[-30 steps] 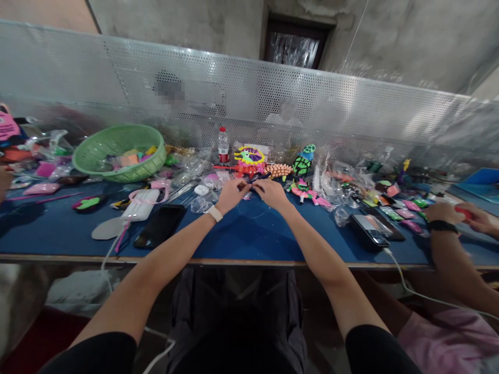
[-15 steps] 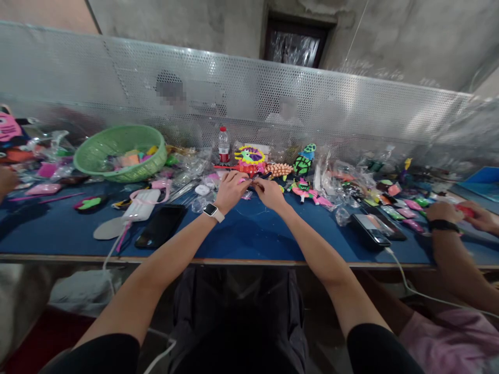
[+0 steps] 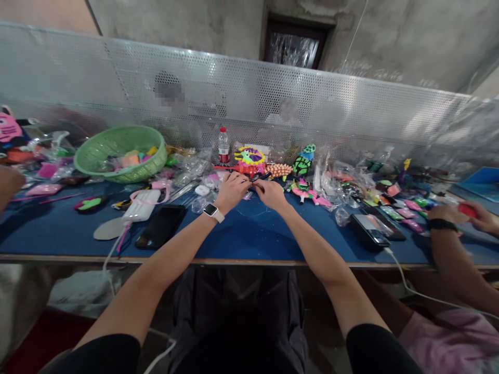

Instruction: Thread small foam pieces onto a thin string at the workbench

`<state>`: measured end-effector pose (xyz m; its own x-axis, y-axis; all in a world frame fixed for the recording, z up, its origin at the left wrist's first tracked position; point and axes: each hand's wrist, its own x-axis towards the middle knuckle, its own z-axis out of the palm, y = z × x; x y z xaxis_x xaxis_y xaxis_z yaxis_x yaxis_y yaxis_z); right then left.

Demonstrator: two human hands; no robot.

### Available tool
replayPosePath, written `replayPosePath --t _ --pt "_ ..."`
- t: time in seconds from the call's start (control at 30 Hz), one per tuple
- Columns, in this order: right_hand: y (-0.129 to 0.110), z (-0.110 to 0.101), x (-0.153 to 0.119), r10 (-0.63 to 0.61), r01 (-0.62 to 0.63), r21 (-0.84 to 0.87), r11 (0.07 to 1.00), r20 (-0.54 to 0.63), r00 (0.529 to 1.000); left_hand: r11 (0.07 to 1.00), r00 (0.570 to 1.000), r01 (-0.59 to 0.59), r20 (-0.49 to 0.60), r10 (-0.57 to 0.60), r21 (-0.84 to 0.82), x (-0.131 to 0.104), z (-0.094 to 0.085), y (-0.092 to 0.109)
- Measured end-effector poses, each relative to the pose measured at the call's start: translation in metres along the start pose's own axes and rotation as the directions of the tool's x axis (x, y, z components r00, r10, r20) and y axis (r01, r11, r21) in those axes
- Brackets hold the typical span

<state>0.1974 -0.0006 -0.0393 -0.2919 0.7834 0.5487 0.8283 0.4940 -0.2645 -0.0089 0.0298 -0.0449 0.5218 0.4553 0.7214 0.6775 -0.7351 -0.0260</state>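
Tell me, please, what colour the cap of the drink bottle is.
The bottle's cap is red, seen best in the head view.

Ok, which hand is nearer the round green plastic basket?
Left. The left hand is to the right of the basket; the right hand is farther right, past the left one.

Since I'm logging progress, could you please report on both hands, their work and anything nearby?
Left hand, right hand close together. Anything held: too small to make out. Toys just beyond them.
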Motion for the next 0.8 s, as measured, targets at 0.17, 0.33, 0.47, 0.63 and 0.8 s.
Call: replayPosePath --t 0.17,0.33,0.47,0.63,0.8 --pt "0.004 0.001 0.0 -0.032 0.032 -0.027 0.999 0.006 0.999 0.952 0.99 0.137 0.059 -0.126 -0.274 0.002 0.004 -0.008" --pt "0.006 -0.002 -0.001 -0.061 0.062 -0.023 0.998 0.011 0.998 0.568 0.907 0.417 0.285 -0.309 -0.71 0.004 0.015 -0.013" --pt "0.007 -0.002 -0.001 -0.07 0.07 0.004 0.998 0.008 0.998 0.235 0.8 0.573 0.472 -0.371 -0.785 0.003 0.023 -0.015" --pt "0.007 -0.002 0.001 -0.023 0.023 0.038 0.999 0.017 1.0 0.482 0.879 0.457 0.296 -0.374 -0.748 0.001 0.018 -0.01" --pt "0.008 -0.004 0.004 0.049 -0.052 0.102 0.993 0.031 0.998 0.903 0.974 0.216 0.139 -0.176 -0.372 -0.001 0.01 -0.003"
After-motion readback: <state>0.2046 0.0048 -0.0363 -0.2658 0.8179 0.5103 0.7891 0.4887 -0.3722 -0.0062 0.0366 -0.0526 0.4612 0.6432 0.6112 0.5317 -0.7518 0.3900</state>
